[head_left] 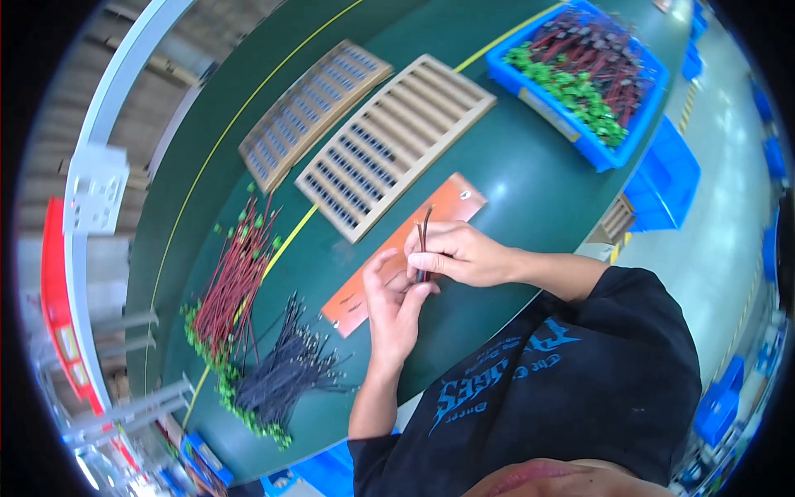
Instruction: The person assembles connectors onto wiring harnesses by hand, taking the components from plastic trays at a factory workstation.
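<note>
Right grip (465,253), brown wires (425,230) jutting above it, left grip (392,315) below

Right grip (460,253) pinched, left grip (394,313) curled close beside, seemingly touching it

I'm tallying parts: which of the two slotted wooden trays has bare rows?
The tray nearer the orange strip: its upper-right rows are bare, with dark parts only toward lower left. The farther tray shows parts throughout.

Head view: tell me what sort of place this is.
Likely a factory assembly workshop: red wires and black wires lie heaped on a green table, with a slotted tray and a packed blue bin.
</note>
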Demonstrator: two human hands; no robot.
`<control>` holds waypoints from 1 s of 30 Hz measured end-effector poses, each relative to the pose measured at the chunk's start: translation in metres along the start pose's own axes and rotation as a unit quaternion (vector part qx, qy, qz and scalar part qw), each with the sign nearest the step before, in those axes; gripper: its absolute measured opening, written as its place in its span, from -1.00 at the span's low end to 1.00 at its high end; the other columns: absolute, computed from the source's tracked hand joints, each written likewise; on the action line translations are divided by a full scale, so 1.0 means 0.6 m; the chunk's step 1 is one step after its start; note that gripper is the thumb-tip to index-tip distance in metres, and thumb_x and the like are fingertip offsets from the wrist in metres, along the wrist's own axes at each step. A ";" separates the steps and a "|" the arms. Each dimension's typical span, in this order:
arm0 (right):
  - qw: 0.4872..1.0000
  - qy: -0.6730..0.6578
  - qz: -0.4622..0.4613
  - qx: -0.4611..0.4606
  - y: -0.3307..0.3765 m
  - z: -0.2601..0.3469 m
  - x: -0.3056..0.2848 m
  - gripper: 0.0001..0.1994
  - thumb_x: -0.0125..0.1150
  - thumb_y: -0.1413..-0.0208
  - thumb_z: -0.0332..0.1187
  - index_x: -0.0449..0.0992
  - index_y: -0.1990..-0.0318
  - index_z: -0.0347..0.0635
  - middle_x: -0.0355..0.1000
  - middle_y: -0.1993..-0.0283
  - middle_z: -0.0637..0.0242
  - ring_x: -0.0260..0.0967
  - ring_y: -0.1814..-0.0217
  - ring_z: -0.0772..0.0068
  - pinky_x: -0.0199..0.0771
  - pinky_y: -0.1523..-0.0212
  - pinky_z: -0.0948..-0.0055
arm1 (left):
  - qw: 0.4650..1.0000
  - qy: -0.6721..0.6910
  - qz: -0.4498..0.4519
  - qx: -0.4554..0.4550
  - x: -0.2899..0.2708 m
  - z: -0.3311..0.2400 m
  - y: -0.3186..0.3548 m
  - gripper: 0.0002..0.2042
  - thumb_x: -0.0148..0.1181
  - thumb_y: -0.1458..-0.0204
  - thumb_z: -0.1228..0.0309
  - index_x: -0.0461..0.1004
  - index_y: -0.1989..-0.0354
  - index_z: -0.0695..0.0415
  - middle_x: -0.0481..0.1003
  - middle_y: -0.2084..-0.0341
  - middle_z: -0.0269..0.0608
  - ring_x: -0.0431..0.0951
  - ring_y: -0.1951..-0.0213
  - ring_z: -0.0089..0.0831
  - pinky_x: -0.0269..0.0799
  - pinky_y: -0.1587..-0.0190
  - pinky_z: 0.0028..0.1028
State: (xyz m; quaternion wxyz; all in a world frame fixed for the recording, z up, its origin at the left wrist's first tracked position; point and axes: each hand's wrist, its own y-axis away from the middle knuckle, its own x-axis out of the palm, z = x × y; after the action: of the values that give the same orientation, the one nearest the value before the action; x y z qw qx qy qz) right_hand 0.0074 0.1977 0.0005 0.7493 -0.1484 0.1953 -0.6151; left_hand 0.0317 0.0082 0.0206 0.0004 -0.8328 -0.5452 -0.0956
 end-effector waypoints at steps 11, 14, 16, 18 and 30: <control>0.898 0.120 -0.393 0.159 -0.082 0.098 -0.577 -0.73 0.09 -0.35 -0.22 0.48 0.34 -0.20 0.57 0.38 0.18 0.32 0.62 0.58 0.29 0.65 0.61 | 0.873 -0.402 -0.023 0.276 -0.034 0.086 -0.028 -0.53 0.38 -0.01 0.55 0.38 -0.11 0.21 0.49 0.00 0.04 0.48 -0.05 -0.03 0.34 -0.14 -0.19; 0.862 0.267 -0.342 0.262 -0.099 0.050 -0.645 -0.62 0.10 -0.33 -0.07 0.54 0.24 -0.27 0.56 0.34 0.34 0.54 0.40 0.55 0.45 0.43 0.48 | 0.870 -0.409 -0.031 0.273 -0.034 0.084 -0.027 -0.59 0.35 -0.01 0.60 0.42 -0.06 0.23 0.49 0.03 0.02 0.50 -0.03 -0.05 0.37 -0.11 -0.20; 0.820 0.398 -0.300 0.282 -0.098 0.028 -0.715 -0.61 0.11 -0.32 -0.06 0.55 0.24 -0.27 0.58 0.34 0.33 0.55 0.40 0.54 0.47 0.44 0.48 | 0.871 -0.410 -0.033 0.269 -0.037 0.082 -0.025 -0.61 0.35 -0.01 0.60 0.44 -0.04 0.24 0.50 0.03 0.02 0.50 -0.02 -0.05 0.39 -0.10 -0.20; 0.749 0.523 -0.253 0.317 -0.103 0.019 -0.727 -0.56 0.12 -0.30 -0.01 0.60 0.21 -0.30 0.60 0.38 0.29 0.57 0.37 0.47 0.53 0.33 0.43 | 0.865 -0.424 -0.031 0.266 -0.040 0.079 -0.020 -0.64 0.35 0.00 0.60 0.46 0.01 0.27 0.49 0.04 0.02 0.51 -0.01 -0.05 0.42 -0.07 -0.20; 0.499 0.825 -0.241 0.108 -0.080 -0.001 -0.727 -0.40 -0.05 -0.28 0.24 0.47 -0.21 -0.02 0.39 -0.29 0.27 0.35 -0.30 0.09 0.33 -0.26 -0.01 | 0.884 -0.407 -0.037 0.226 -0.034 0.080 -0.024 -0.75 0.35 0.00 0.58 0.54 0.12 0.23 0.49 0.03 -0.04 0.50 -0.02 -0.08 0.43 -0.06 -0.23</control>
State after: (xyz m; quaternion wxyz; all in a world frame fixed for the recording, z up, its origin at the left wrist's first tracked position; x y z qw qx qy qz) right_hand -0.1072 0.6155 0.0699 0.0801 0.4675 0.6137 -0.6312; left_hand 0.0181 0.0003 -0.0313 -0.0370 -0.7552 -0.5346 0.3776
